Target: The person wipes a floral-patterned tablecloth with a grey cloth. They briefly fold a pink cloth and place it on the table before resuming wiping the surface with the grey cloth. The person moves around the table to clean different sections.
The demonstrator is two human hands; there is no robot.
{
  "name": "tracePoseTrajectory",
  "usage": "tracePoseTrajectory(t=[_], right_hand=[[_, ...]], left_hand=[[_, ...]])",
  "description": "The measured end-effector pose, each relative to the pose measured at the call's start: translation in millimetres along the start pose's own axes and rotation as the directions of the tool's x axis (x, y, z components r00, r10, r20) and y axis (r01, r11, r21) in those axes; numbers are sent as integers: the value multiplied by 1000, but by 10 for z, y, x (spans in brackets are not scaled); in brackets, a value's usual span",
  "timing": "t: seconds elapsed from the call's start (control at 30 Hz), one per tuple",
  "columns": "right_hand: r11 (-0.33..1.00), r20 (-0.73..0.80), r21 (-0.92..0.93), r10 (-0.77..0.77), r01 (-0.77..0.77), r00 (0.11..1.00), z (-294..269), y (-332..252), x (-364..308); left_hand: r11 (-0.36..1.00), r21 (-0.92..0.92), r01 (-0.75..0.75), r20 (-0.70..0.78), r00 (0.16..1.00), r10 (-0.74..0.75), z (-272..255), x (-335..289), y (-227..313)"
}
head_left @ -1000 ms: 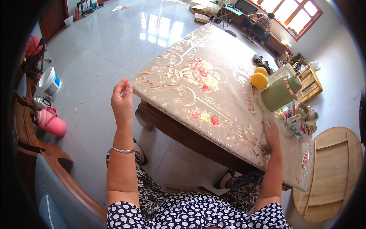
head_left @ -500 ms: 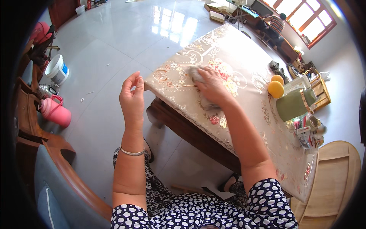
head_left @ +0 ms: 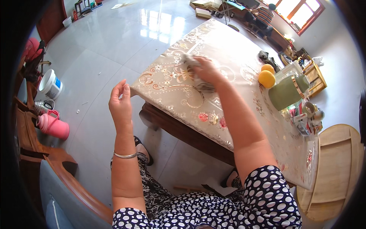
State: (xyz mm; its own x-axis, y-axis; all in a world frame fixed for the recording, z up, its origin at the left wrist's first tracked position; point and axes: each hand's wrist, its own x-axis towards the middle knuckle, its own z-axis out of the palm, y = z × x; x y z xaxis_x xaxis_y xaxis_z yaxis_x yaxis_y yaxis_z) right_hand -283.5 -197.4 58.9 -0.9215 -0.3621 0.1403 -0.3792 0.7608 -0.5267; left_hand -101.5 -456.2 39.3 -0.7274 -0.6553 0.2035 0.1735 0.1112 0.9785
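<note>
A shiny beige tablecloth (head_left: 160,95) with embroidered flowers and scrolls covers the wooden table in front of me. My right hand (head_left: 207,71) presses a crumpled greyish rag (head_left: 204,86) flat against it, toward the far left part of the table. Parts of the rag stick out past the fingers on both sides. At the near left corner is my left hand (head_left: 121,100), raised, its fingers and thumb bent together at the tablecloth's corner. The cloth's tip runs in behind the thumb, so the exact grip is partly hidden.
On the table's right side stand two orange-yellow balls or fruits (head_left: 266,78), a green jug (head_left: 288,92) and a clear box of small items (head_left: 303,120). A round wooden board (head_left: 331,171) leans at right. At left are a pink flask (head_left: 53,125), a white bucket (head_left: 50,84) and a cushioned chair (head_left: 63,191).
My right hand has slid the rag across the cloth, away from me and toward the table's far left edge. The left hand stays at the corner. The whole view has shifted slightly.
</note>
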Motion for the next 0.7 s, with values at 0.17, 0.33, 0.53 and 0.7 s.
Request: tracePoseTrajectory(t=[0.17,0.33,0.53,0.7], right_hand=[[989,-152,-91,99,-114,983,-682,856,-813],[982,-215,30,190,-188,958,-1286,1391,-2174],[710,-386,124,678,-693,626,-1894,1782,-3940],[729,-541,83,606,-680,583,-2373,2879,-5078]], left_hand=[[1000,11,3,-3,1000,-2,-13,29,-65],[1000,-1,-8,25,1000,8,54,38,-138],[999,35,-24,35,999,22,29,8,-195],[995,69,-71,13,997,70,-34,10,-216]])
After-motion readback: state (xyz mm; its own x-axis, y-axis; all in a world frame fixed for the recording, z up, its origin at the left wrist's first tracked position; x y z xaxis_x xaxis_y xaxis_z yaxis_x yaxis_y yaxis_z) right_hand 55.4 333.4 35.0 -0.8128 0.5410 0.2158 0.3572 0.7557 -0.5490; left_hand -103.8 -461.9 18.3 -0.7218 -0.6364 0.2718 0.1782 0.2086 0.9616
